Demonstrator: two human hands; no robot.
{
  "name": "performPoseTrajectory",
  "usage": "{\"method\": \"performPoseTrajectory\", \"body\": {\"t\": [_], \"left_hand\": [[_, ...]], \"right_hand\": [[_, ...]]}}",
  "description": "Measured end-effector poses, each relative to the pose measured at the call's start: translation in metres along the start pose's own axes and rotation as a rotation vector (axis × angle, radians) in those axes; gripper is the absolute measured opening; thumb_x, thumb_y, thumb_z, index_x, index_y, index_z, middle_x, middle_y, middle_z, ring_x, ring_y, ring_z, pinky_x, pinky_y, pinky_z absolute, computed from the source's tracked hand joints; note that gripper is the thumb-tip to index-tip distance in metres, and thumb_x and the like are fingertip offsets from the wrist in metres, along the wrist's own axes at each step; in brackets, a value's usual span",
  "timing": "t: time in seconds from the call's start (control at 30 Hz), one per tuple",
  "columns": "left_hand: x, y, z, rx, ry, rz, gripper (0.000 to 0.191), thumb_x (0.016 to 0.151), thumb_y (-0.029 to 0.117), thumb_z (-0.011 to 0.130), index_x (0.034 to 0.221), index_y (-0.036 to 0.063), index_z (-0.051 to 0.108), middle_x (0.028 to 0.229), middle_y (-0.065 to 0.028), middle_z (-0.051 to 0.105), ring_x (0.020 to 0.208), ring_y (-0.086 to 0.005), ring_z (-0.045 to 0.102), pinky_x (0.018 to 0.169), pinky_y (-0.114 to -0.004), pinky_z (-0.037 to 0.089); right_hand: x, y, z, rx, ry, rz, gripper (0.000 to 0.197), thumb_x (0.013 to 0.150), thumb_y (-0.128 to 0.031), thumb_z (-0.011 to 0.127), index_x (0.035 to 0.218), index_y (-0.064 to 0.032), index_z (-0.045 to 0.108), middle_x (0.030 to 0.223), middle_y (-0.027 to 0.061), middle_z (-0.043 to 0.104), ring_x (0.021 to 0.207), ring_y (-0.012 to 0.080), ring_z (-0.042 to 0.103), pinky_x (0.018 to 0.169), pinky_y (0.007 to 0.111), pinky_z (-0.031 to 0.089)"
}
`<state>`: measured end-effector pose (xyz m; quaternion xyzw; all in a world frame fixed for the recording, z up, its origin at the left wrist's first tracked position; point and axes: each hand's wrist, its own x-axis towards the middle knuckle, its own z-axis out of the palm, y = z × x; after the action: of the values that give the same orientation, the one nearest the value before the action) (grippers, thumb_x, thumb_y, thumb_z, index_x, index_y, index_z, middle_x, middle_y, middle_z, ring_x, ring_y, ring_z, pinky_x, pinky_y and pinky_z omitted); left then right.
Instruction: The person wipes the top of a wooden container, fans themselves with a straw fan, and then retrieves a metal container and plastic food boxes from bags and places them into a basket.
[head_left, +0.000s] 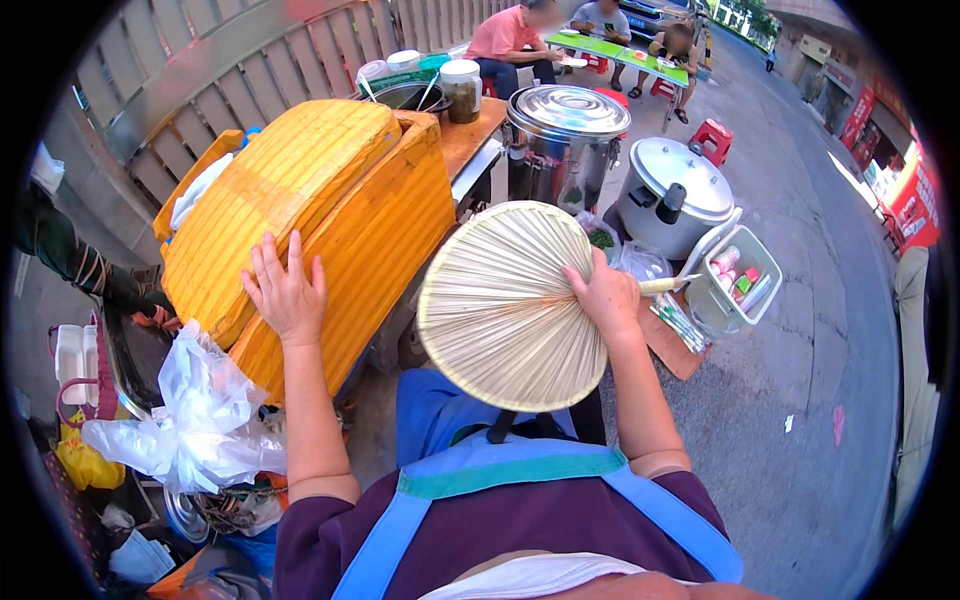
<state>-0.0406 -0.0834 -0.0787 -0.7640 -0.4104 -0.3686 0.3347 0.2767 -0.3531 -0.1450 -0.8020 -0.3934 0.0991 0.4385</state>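
Observation:
My left hand rests with its fingers apart on the edge of a large yellow taped insulated box, near the seam under its lid. In my right hand is a round palm-leaf fan, gripped where the leaf meets its stalk; the fan is spread in front of my blue apron. Beyond the fan stands a tall steel pot with a lid. To its right is a grey pressure cooker with a black handle.
A wooden board holds a jar and a dark pan. A plastic bin with packets stands at right. Clear plastic bags lie at left. People sit at a green table near red stools. Slatted fence behind.

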Motion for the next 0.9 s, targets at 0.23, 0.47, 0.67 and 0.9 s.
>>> {"method": "performPoseTrajectory", "body": {"t": [0.23, 0.47, 0.67, 0.9], "left_hand": [[-0.002, -0.003, -0.002, 0.010, -0.014, -0.015, 0.046, 0.080, 0.038, 0.063, 0.122, 0.0222, 0.056, 0.134, -0.0093, 0.045, 0.123, -0.0263, 0.040, 0.101, -0.049, 0.027], [-0.003, -0.004, -0.003, -0.009, -0.031, -0.025, 0.046, 0.080, 0.037, 0.063, 0.124, 0.0222, 0.055, 0.134, -0.0086, 0.044, 0.124, -0.0262, 0.039, 0.101, -0.049, 0.027], [0.000, 0.000, -0.001, -0.038, -0.020, -0.022, 0.045, 0.081, 0.036, 0.063, 0.124, 0.0219, 0.056, 0.135, -0.0085, 0.044, 0.124, -0.0267, 0.039, 0.101, -0.050, 0.027], [-0.025, 0.028, -0.014, -0.338, 0.040, 0.041, 0.056, 0.081, 0.033, 0.062, 0.132, 0.0161, 0.045, 0.140, -0.0114, 0.038, 0.130, -0.0340, 0.033, 0.104, -0.055, 0.021]], "right_hand": [[-0.025, -0.032, -0.020, 0.180, -0.062, 0.097, 0.058, 0.090, -0.044, 0.049, 0.125, 0.0009, 0.046, 0.102, 0.0209, 0.062, 0.083, 0.0250, 0.063, 0.076, 0.036, 0.048], [-0.023, -0.015, -0.012, -0.207, 0.089, 0.129, 0.059, 0.082, -0.041, 0.063, 0.120, 0.0015, 0.050, 0.099, 0.0216, 0.064, 0.086, 0.0279, 0.064, 0.080, 0.034, 0.046], [-0.026, -0.011, -0.013, 1.594, -0.472, -0.399, 0.061, 0.090, -0.038, 0.052, 0.132, 0.0041, 0.040, 0.067, 0.0018, 0.056, 0.059, 0.0092, 0.046, 0.059, 0.026, 0.033], [-0.037, -0.003, 0.013, 1.033, -0.081, 0.235, 0.042, 0.092, -0.026, 0.053, 0.121, 0.0044, 0.048, 0.089, 0.0069, 0.061, 0.082, 0.0156, 0.056, 0.079, 0.030, 0.042]]}}
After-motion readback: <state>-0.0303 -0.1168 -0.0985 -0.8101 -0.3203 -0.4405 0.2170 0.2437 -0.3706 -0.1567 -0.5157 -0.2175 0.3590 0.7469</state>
